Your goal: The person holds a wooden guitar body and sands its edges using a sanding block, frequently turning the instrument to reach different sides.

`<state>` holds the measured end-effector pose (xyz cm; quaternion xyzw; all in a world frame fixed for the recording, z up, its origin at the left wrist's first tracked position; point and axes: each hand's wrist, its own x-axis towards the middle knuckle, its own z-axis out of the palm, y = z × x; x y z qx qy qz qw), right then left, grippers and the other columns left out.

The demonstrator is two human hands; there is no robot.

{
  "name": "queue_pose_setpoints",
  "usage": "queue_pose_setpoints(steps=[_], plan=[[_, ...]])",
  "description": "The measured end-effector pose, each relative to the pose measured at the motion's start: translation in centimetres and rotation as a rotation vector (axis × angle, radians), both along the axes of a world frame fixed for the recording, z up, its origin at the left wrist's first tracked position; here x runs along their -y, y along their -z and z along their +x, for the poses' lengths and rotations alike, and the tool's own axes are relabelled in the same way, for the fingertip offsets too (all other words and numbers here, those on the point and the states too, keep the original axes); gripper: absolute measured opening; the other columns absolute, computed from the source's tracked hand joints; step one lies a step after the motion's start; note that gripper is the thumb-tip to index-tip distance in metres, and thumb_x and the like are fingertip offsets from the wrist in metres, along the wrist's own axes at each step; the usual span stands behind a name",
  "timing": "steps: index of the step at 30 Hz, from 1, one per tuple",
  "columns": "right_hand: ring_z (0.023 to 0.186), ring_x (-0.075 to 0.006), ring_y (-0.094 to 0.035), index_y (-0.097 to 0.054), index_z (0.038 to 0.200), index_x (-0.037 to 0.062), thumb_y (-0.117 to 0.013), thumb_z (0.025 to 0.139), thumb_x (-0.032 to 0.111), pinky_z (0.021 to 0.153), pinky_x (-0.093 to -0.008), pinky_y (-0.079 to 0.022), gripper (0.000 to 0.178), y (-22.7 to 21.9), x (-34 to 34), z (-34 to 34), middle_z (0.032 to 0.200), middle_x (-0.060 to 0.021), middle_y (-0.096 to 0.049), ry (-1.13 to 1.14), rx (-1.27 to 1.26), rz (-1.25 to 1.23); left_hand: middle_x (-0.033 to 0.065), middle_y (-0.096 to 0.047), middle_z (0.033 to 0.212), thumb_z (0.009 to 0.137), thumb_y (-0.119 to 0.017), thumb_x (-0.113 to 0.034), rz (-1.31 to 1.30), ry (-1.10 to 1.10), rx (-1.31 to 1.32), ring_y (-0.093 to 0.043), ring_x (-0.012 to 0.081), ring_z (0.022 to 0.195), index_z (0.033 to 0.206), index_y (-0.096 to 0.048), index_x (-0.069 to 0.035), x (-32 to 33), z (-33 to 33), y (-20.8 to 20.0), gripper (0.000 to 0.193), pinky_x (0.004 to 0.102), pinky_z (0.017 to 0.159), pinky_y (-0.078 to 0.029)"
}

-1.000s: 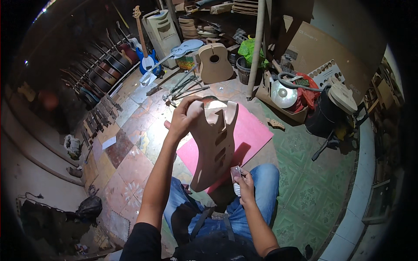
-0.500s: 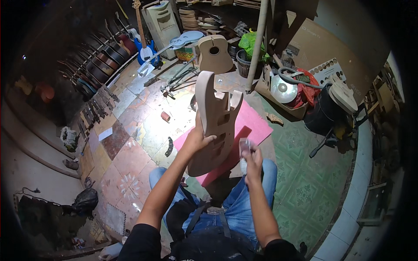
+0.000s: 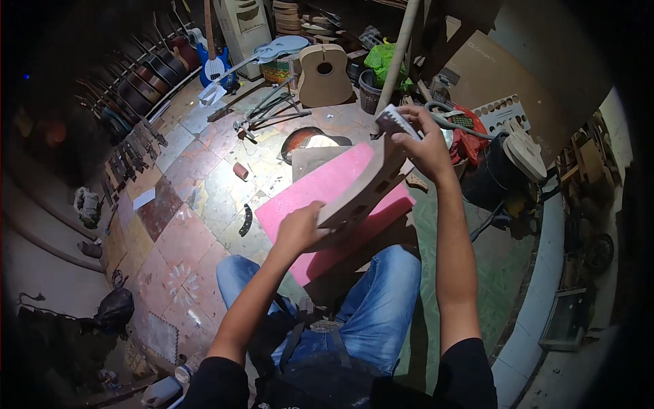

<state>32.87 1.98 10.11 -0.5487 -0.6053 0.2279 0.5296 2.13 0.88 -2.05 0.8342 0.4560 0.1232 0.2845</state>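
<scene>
black short sleeves (image 3: 466, 371), faded blue jeans (image 3: 390, 296)

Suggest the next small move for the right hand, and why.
Probably one light stroke of the ridged hand block along the far end of the unfinished electric guitar body. The right hand holds the block at that end, the left hand grips the near end as a brace, and the body is tilted above the pink sheet. Whether block and wood touch is unclear.

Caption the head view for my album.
Left hand grips a pale wooden guitar body above a pink sheet; right hand holds a whitish ridged block.
</scene>
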Motion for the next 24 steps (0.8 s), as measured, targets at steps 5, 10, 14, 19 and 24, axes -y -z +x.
queue_pose_setpoints(steps=[5, 10, 14, 19, 24], plan=[[0.095, -0.0153, -0.063, -0.060, 0.124, 0.0012, -0.073, 0.083, 0.017, 0.085, -0.0309, -0.053, 0.046, 1.1, -1.1, 2.6, 0.106, -0.0071, -0.066, 0.041, -0.266, 0.083, 0.0180, -0.075, 0.090, 0.068, -0.090, -0.027, 0.022, -0.191, 0.356, -0.075, 0.0293, 0.082, 0.112, -0.069, -0.006, 0.7, -2.6, 3.8, 0.054, 0.0374, 0.075, -0.059], [0.092, -0.0131, -0.062, -0.058, 0.124, -0.0003, -0.070, 0.085, 0.015, 0.081, -0.0273, -0.052, 0.043, 3.2, 0.2, 3.2, 0.107, -0.0070, -0.064, 0.096, -0.404, 0.103, 0.0146, -0.075, 0.086, 0.065, -0.091, -0.025, 0.177, -0.186, 0.627, -0.075, 0.0231, 0.077, 0.109, -0.072, -0.004, 1.4, -3.6, 2.9, 0.052, 0.0337, 0.072, -0.059], [0.091, -0.0133, -0.063, -0.059, 0.123, 0.0019, -0.070, 0.086, 0.019, 0.081, -0.0285, -0.052, 0.043, 9.1, 0.5, 4.5, 0.108, -0.0049, -0.064, 0.227, -0.458, -0.009, 0.0138, -0.074, 0.083, 0.063, -0.092, -0.030, 0.222, -0.193, 0.471, -0.074, 0.0237, 0.073, 0.105, -0.074, -0.005, 1.6, -3.7, 0.8, 0.052, 0.0342, 0.068, -0.058], [0.102, -0.0286, -0.064, -0.064, 0.119, 0.0022, -0.078, 0.077, 0.012, 0.093, -0.0395, -0.052, 0.046, 13.7, 3.9, -2.7, 0.113, -0.0132, -0.066, 0.324, 0.230, 0.066, 0.0117, -0.071, 0.075, 0.063, -0.092, -0.041, 0.260, -0.230, 0.319, -0.073, 0.0267, 0.069, 0.104, -0.075, -0.008, 1.4, -4.1, 1.8, 0.055, 0.0362, 0.064, -0.056], [0.113, -0.0369, -0.058, -0.067, 0.124, 0.0045, -0.081, 0.073, 0.015, 0.101, -0.0444, -0.048, 0.054, 15.7, 6.7, -5.5, 0.117, -0.0173, -0.064, 0.370, 0.440, 0.004, 0.0129, -0.071, 0.076, 0.066, -0.091, -0.043, 0.232, -0.230, 0.240, -0.073, 0.0289, 0.070, 0.105, -0.074, -0.008, 1.2, -2.7, 0.7, 0.055, 0.0378, 0.064, -0.056]])
